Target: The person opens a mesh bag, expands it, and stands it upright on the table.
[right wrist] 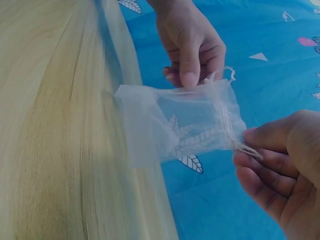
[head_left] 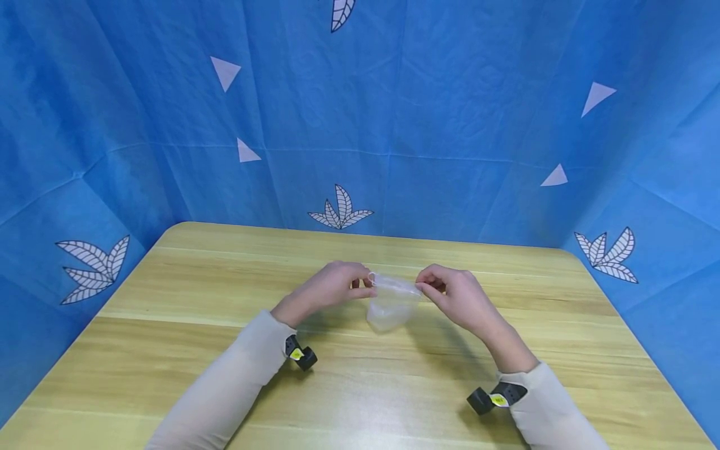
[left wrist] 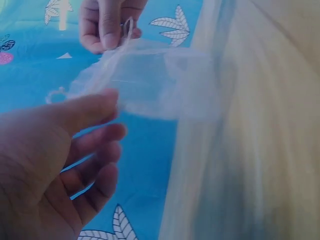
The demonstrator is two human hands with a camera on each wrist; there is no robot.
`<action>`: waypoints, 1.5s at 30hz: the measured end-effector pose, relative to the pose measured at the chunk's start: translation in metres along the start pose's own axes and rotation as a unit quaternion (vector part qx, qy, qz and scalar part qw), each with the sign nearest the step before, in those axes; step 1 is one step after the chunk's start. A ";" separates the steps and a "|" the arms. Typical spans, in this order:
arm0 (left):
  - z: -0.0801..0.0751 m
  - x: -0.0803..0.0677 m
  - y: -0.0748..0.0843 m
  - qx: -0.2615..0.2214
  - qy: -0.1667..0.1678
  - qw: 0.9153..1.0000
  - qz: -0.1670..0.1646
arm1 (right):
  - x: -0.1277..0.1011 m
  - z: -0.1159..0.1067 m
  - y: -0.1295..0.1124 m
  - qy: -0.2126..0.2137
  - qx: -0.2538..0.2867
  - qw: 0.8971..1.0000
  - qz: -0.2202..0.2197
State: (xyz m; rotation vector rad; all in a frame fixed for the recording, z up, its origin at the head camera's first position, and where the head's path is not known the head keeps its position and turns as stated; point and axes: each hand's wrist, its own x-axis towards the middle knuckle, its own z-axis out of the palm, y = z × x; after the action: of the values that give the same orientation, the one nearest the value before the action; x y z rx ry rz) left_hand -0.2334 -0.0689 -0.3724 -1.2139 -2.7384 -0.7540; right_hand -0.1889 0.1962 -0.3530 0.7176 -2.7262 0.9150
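Note:
A small sheer white drawstring pouch (head_left: 392,306) hangs between the two hands, over the far half of the table. My left hand (head_left: 337,284) pinches its left upper corner between thumb and fingers, and a small loop of cord sticks out there. At the opposite corner my right hand (head_left: 458,297) pinches the mouth with thumb and forefinger. In the right wrist view a cord loop (right wrist: 250,151) lies at the right fingertips, and the gathered mouth (right wrist: 223,112) runs from one hand to the other. The pouch looks thin and see-through, its closed end pointing down.
The wood-grain table (head_left: 360,387) spreads under both arms. Blue cloth (head_left: 450,125) printed with leaves and triangles rises behind it and along both sides. Each wrist wears a black strap with a small camera, such as the right wrist camera (head_left: 480,400).

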 end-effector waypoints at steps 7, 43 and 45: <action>0.010 0.000 -0.002 0.024 -0.001 0.999 0.030 | 0.001 0.003 0.000 -0.007 0.007 1.000 -0.008; 0.001 -0.002 -0.008 -0.015 0.006 0.999 -0.031 | 0.003 0.003 0.004 -0.053 -0.014 0.998 -0.016; 0.000 -0.002 -0.008 -0.020 0.001 0.999 -0.031 | 0.002 0.002 0.005 -0.054 -0.014 0.998 -0.018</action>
State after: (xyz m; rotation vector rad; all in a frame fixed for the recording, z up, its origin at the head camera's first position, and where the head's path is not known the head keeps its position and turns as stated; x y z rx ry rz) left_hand -0.2377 -0.0747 -0.3759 -1.1398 -2.7832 -0.8182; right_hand -0.1936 0.1976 -0.3571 0.8303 -2.8026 0.8526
